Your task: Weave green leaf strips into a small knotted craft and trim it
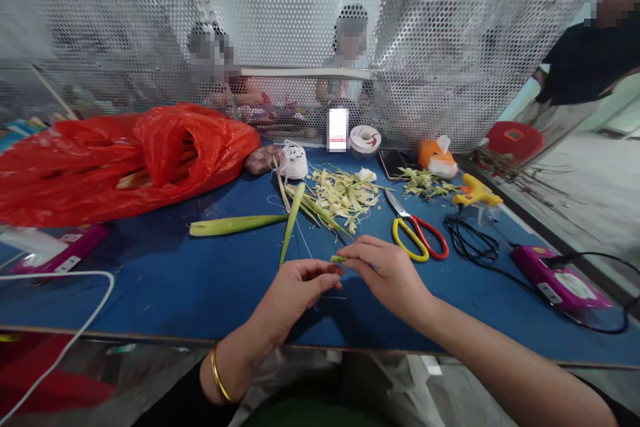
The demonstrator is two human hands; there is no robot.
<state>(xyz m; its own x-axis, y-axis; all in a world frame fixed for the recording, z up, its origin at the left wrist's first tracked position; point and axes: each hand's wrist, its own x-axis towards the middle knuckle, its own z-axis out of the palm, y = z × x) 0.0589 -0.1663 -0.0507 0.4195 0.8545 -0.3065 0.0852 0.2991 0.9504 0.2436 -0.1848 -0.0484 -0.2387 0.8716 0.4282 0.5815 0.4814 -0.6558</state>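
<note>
My right hand [385, 273] is closed, its fingertips pinching a small piece of pale green husk [337, 259]. Close beside it, the fingers of my left hand [300, 290] are pinched together. A thin white thread [303, 237] runs down to my left hand, and a length of thread shows below its fingers. Ahead lie long green husk strips [237, 225] and a heap of cut pale green scraps [345, 195]. Scissors [417, 235] with one yellow and one red handle rest to the right of the heap.
A red plastic bag [200, 140] fills the back left, near a white string bundle [293, 160]. At the back stand a tape roll [365, 139] and a dark phone [393, 164]. A yellow glue gun [477, 191] and purple power strip [560, 280] with black cable lie right. People sit beyond the perforated screen.
</note>
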